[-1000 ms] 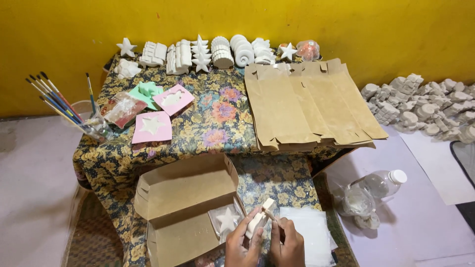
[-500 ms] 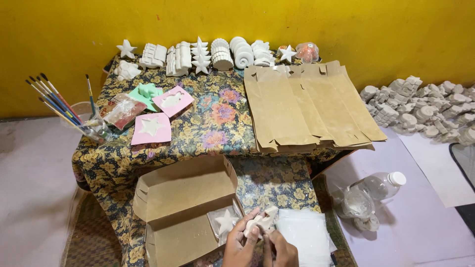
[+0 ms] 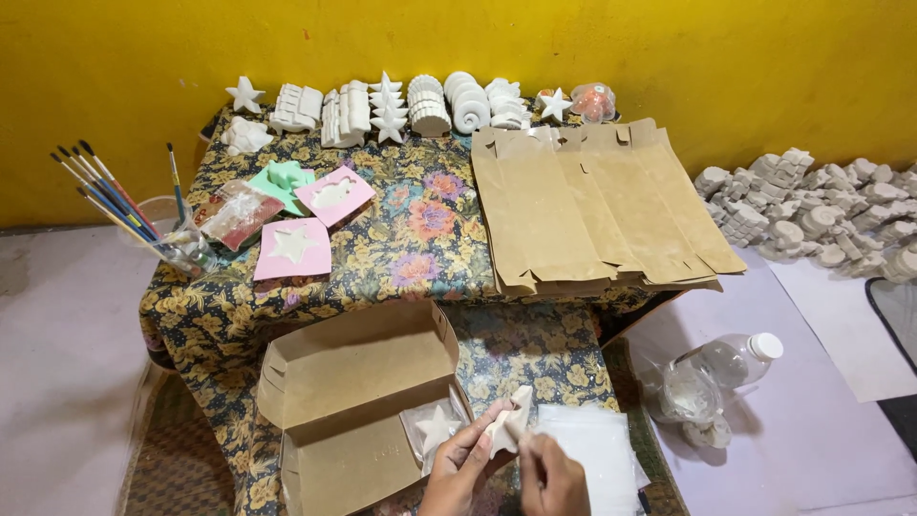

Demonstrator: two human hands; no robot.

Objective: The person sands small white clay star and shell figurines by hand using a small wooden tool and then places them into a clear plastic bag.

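Pinching a white plaster piece (image 3: 509,423) between left hand (image 3: 465,470) and right hand (image 3: 551,481), just above the open cardboard box (image 3: 355,413) already holding one bagged star (image 3: 437,427). Waiting farther back on the bench (image 3: 411,239): flat brown boxes (image 3: 592,205), unpacked plaster figures (image 3: 411,105).

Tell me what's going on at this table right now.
A person's left hand and right hand together hold a small white plaster figure above an open brown cardboard box, where a bagged white star lies. Behind, on the floral tablecloth, sit a stack of flat brown boxes, pink cards with shapes, paintbrushes in a cup and a row of white figures.
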